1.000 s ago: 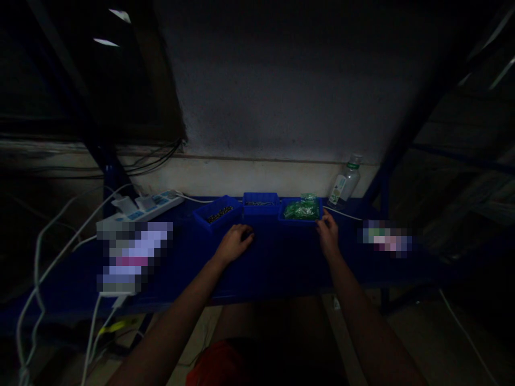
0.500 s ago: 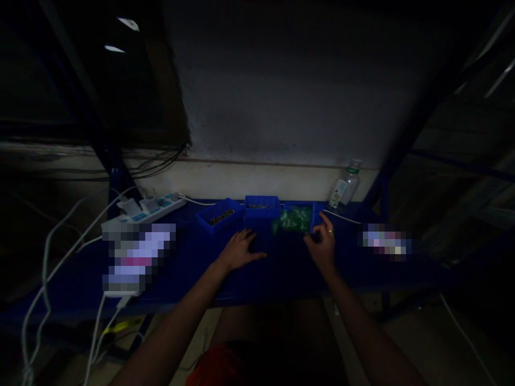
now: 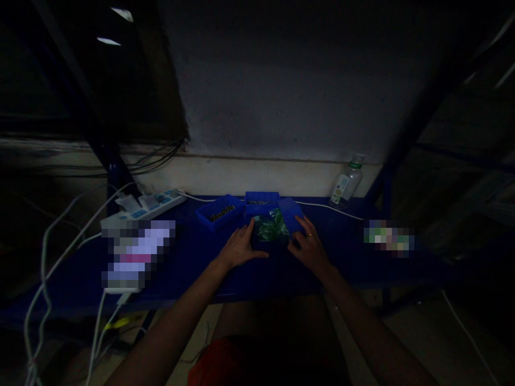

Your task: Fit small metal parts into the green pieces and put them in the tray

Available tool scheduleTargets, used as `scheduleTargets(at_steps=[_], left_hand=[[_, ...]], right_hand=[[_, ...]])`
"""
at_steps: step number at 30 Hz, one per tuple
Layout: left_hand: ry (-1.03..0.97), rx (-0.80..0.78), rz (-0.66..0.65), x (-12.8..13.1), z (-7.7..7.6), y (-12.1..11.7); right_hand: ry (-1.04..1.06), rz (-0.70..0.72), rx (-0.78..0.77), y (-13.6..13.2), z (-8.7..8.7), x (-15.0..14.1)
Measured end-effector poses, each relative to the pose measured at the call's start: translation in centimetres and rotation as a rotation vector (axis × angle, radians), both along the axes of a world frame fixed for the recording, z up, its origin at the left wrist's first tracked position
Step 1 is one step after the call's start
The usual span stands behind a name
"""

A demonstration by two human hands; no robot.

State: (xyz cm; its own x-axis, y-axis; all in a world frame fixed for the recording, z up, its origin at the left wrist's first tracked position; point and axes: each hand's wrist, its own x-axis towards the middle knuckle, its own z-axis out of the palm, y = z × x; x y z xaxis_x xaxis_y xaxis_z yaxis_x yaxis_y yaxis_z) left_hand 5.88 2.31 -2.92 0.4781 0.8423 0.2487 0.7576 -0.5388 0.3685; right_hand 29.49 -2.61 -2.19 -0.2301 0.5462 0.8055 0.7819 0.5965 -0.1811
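A blue bin [image 3: 290, 212] with small green parts in clear bags [image 3: 270, 229] sits on the dark blue bench [image 3: 201, 268], pulled toward me. My right hand [image 3: 309, 248] grips its right side, a ring on one finger. My left hand [image 3: 240, 247] rests against its left side, fingers spread along the wall. Two more blue bins stand behind: one with dark small parts [image 3: 219, 212], tilted at the left, and one [image 3: 261, 199] in the middle.
A white power strip [image 3: 148, 205] with plugs and white cables lies at the left rear. A clear bottle with a green cap [image 3: 346, 183] stands against the wall at the right. A white cable runs along the back. Blurred patches sit left and right.
The bin with green parts has slid from the back right toward me and leftward, my right hand moving with it. My left hand opened and came against the bin's left side.
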Motion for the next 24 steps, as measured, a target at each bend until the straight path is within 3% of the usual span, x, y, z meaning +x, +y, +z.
scheduleTargets(at_steps=[5, 9, 14, 18, 24], left_hand=[[-0.009, 0.003, -0.007, 0.0, 0.3, -0.2], [-0.027, 0.022, -0.022, 0.0, 0.3, -0.2], [-0.022, 0.017, -0.021, 0.1, 0.3, -0.3], [-0.019, 0.013, -0.026, 0.0, 0.3, -0.2], [-0.010, 0.003, -0.019, -0.1, 0.3, -0.1]], right_hand=[[-0.264, 0.159, -0.040, -0.4, 0.8, -0.1], [-0.253, 0.207, -0.071, -0.6, 1.4, 0.3], [0.272, -0.044, -0.065, 0.2, 1.8, 1.5], [0.681, -0.245, -0.039, 2.8, 1.6, 3.9], [1.108, -0.341, -0.092, 7.3, 0.1, 8.0]])
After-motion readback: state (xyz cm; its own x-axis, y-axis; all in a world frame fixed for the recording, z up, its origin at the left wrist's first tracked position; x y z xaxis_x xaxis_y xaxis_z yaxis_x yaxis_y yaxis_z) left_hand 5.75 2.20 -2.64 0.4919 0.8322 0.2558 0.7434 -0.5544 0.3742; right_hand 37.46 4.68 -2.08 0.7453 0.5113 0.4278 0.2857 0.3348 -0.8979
